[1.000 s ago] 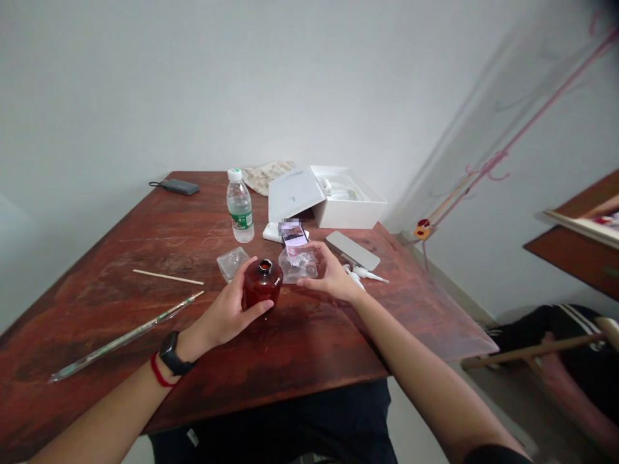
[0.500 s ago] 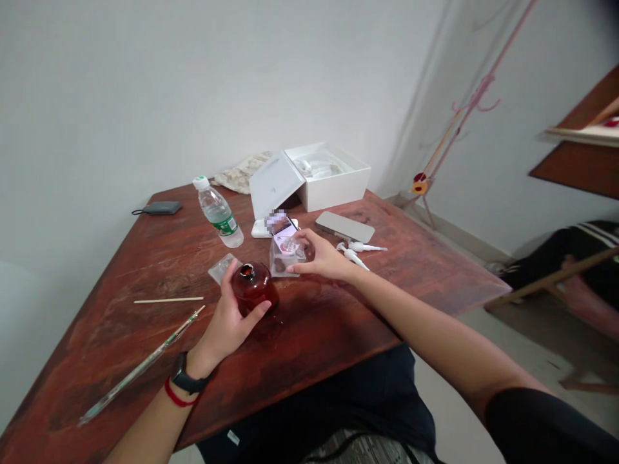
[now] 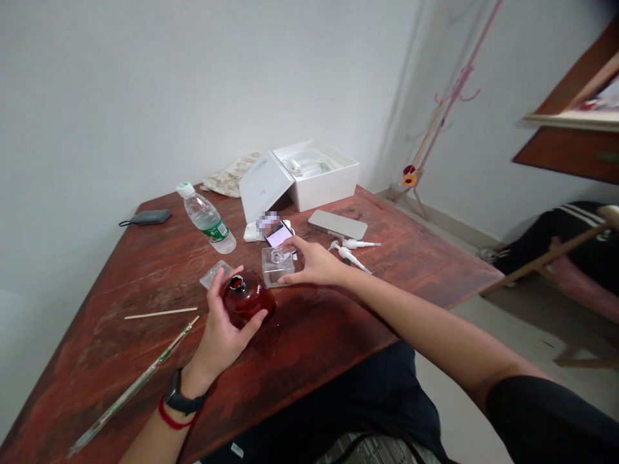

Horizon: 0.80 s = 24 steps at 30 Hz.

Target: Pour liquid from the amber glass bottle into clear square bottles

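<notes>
Left hand (image 3: pixel 224 337) curls round red bottle (image 3: pixel 248 298), uncapped; right hand (image 3: pixel 316 263) pinches clear block (image 3: pixel 273 271) at red bottle's 1 o'clock; two not joined; clear plate (image 3: pixel 211 274) loose at 10 o'clock; white pieces (image 3: pixel 358 244) at 2.

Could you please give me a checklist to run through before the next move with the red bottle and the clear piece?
1. Left grip around the red bottle: ok.
2. Bottle mouth uncapped: ok.
3. Right grip on the clear piece: ok; how firmly, cannot tell.
4. Liquid inside the red bottle: cannot tell.
5. Water bottle closed by its white cap: ok.
6. Loose stick apart from both hands: ok.
</notes>
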Each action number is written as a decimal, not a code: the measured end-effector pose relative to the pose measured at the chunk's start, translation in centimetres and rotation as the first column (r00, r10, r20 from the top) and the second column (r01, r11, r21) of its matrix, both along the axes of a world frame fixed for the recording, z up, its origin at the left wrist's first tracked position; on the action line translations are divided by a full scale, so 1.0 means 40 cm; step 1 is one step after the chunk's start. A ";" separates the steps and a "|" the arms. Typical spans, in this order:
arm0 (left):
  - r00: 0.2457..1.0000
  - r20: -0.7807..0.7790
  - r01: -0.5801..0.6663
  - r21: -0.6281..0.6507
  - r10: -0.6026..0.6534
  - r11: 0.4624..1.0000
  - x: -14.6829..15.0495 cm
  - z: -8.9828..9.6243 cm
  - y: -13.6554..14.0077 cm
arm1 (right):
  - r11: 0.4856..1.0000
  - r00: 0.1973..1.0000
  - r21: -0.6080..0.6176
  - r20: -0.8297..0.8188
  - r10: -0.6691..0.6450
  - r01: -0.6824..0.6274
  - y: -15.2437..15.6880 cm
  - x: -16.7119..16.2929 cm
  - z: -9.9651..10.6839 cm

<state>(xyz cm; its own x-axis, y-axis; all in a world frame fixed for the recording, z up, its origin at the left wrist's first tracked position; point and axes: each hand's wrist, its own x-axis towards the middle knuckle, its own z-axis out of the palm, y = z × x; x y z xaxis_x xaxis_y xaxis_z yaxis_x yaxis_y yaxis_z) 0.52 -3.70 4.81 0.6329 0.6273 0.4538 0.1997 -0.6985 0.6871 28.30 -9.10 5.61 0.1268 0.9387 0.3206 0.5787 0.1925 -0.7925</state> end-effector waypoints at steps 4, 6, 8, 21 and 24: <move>0.999 0.026 0.020 0.024 -0.020 1.000 0.000 -0.006 0.007 | 1.000 0.998 -0.026 0.062 0.004 -0.003 -0.001 0.002 -0.002; 0.998 0.048 0.029 0.031 -0.030 0.999 0.001 -0.012 0.011 | 0.999 0.996 -0.039 0.091 0.013 -0.010 -0.001 0.002 -0.003; 0.996 0.074 0.041 0.040 -0.044 0.998 0.001 -0.019 0.016 | 0.999 0.992 -0.049 0.119 0.028 -0.022 -0.001 0.001 -0.005; 0.929 0.354 0.042 0.191 -0.109 0.981 -0.021 0.004 0.053 | 0.998 0.972 -0.042 0.230 0.057 -0.048 0.009 0.009 -0.035; 0.893 0.449 -0.092 0.220 -0.017 0.971 -0.019 0.021 0.068 | 0.998 0.971 -0.038 0.232 0.059 -0.052 0.008 0.008 -0.037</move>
<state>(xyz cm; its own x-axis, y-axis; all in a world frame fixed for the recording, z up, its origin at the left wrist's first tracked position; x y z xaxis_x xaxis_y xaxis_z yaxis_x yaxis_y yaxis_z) -0.22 -0.97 5.66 0.3077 0.4905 0.8153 -0.0596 -0.8452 0.5310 28.62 -8.78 4.14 -0.0003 0.9522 0.3054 0.7372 0.2066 -0.6433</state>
